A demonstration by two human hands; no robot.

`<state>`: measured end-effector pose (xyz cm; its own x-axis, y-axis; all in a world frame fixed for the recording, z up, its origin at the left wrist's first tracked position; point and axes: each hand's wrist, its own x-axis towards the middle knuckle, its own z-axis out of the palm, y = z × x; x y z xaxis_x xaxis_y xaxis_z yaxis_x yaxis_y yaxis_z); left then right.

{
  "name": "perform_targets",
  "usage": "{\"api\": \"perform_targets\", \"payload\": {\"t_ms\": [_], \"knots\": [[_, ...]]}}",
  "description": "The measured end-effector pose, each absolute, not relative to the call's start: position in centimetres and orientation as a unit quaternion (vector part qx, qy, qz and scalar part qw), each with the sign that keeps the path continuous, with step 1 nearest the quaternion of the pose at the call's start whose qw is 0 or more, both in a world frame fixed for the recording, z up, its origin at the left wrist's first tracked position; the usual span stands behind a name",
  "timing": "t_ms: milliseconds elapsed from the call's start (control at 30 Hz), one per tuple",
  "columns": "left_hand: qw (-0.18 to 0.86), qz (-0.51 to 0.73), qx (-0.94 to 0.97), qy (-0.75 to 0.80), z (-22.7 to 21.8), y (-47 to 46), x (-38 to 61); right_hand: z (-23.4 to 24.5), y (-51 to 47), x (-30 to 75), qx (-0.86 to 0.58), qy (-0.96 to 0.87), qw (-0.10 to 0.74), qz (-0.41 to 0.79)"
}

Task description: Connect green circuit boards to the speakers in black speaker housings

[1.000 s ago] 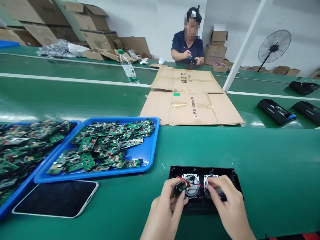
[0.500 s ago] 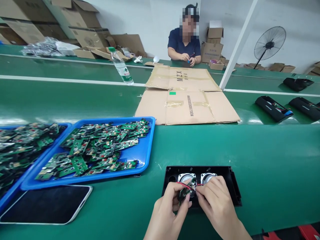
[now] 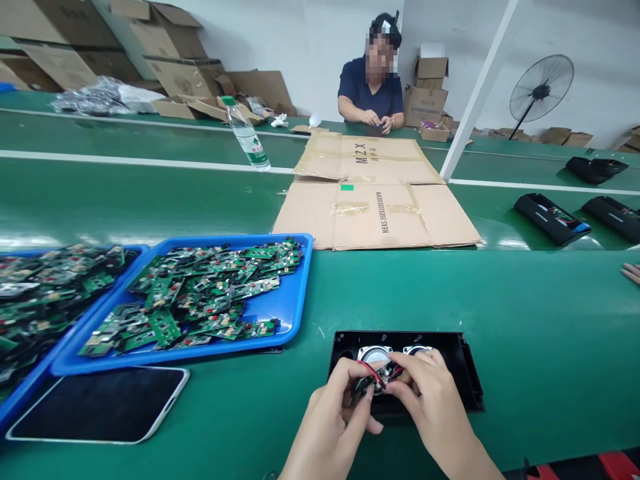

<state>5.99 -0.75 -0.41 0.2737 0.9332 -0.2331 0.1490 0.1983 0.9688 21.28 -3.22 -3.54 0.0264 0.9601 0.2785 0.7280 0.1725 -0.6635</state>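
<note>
A black speaker housing (image 3: 470, 383) lies on the green bench with its inside facing up. Two round speakers, a left one (image 3: 370, 355) and a right one (image 3: 416, 349), sit in it, partly covered by my hands. My left hand (image 3: 333, 417) is closed around a small green circuit board (image 3: 361, 385) held above the housing. Red and black wires (image 3: 373, 372) loop over the board. With thumb and fingertips together, my right hand (image 3: 437, 400) pinches the wires by the board's right end; the exact point of grip is hidden by the fingers.
Blue trays (image 3: 299, 293) heaped with circuit boards stand at left, a phone (image 3: 100, 405) before them. Flattened cardboard (image 3: 400, 223) lies ahead, a water bottle (image 3: 249, 139) beyond. Black housings (image 3: 550, 217) rest at right, near another person's hand (image 3: 631, 272). A co-worker (image 3: 371, 90) sits opposite.
My right fingers have shifted closer to the board and curled in over its right end, and the wires have bunched up. Another person's fingers have appeared at the right edge.
</note>
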Motion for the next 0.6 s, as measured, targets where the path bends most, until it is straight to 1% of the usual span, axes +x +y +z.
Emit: {"api": "perform_targets", "payload": {"t_ms": [167,267,333,433,500,600], "knots": [[0.613,0.322,0.523,0.497,-0.2,0.0,5.6,-3.6,-3.0,20.5,-0.621,-0.686,0.355,0.133],[0.629,0.311,0.512,0.496,-0.1,0.3,5.6,-3.5,-3.4,21.2,-0.618,-0.687,0.351,0.152],[0.628,0.324,0.501,0.5,-0.1,0.3,5.6,-3.2,-3.9,22.4,-0.629,-0.684,0.33,0.166],[0.616,0.323,0.497,0.519,-0.2,0.1,5.3,-2.7,-4.7,24.9,-0.671,-0.668,0.291,0.138],[0.617,0.291,0.51,0.524,-0.3,0.2,4.8,-2.5,-5.2,26.4,-0.691,-0.66,0.273,0.113],[0.627,0.243,0.531,0.515,-0.2,0.8,3.9,-2.2,-5.1,27.6,-0.67,-0.7,0.224,0.105]]}}
